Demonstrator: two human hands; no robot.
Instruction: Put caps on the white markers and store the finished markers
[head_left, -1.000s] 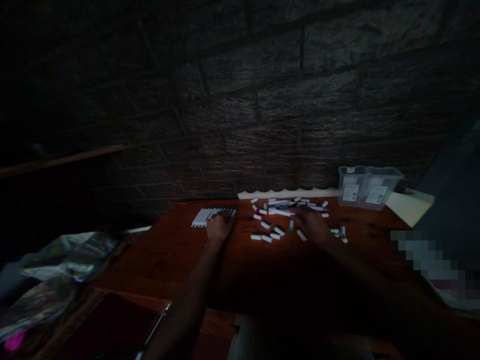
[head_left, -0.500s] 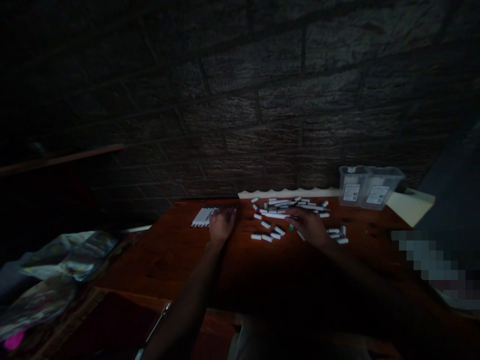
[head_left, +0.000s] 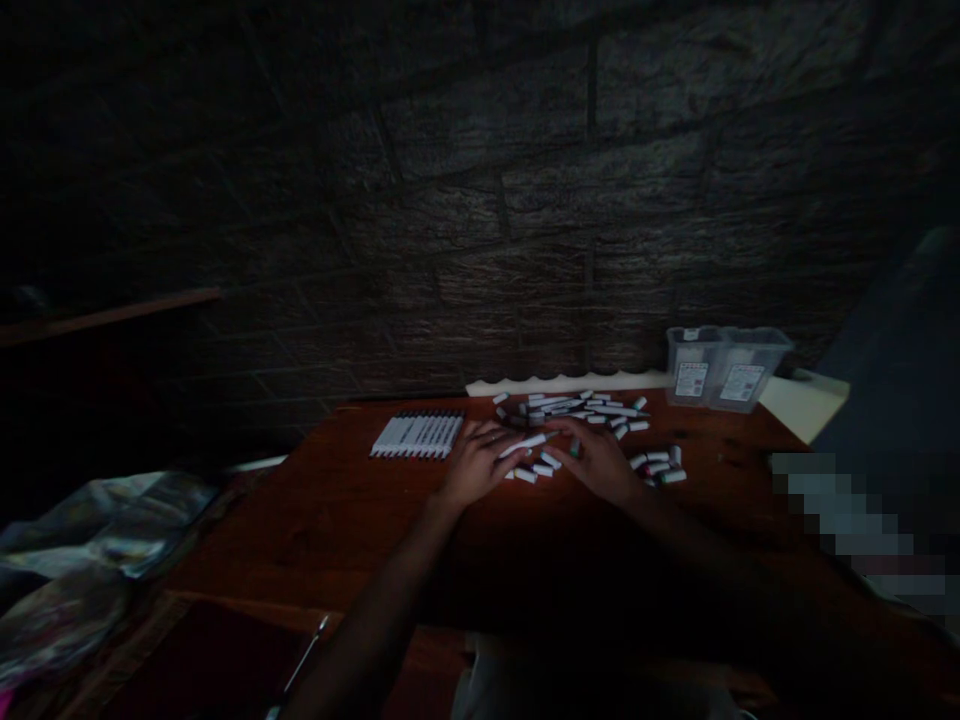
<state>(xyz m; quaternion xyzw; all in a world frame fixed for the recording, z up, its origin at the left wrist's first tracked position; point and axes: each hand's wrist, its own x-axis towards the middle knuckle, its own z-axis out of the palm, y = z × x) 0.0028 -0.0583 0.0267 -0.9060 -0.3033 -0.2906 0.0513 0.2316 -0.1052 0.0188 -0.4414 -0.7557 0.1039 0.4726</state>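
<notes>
A white marker (head_left: 523,443), its narrow dark end pointing right, is gripped by the closed fingers of my left hand (head_left: 480,465). My right hand (head_left: 604,465) is at the marker's right end, its thumb and index finger apart; whether the index finger touches the marker is unclear. In the gap between those fingers shows a white cap with a green end (head_left: 575,446). Left of my hands lies a neat row of white markers (head_left: 418,435), side by side. Behind my hands is a loose pile of white markers (head_left: 562,405) and caps.
Several loose caps (head_left: 660,467) lie right of my right hand, others (head_left: 527,475) in front of the marker. Two clear plastic containers (head_left: 716,370) stand at the back right beside a pale yellow sheet (head_left: 806,400). A wavy-edged white strip (head_left: 570,383) runs along the brick wall.
My left hand has moved right from the marker row, uncovering it, and now holds the white marker that my right hand was pinching. My right hand's fingers have spread. The view has shifted slightly.
</notes>
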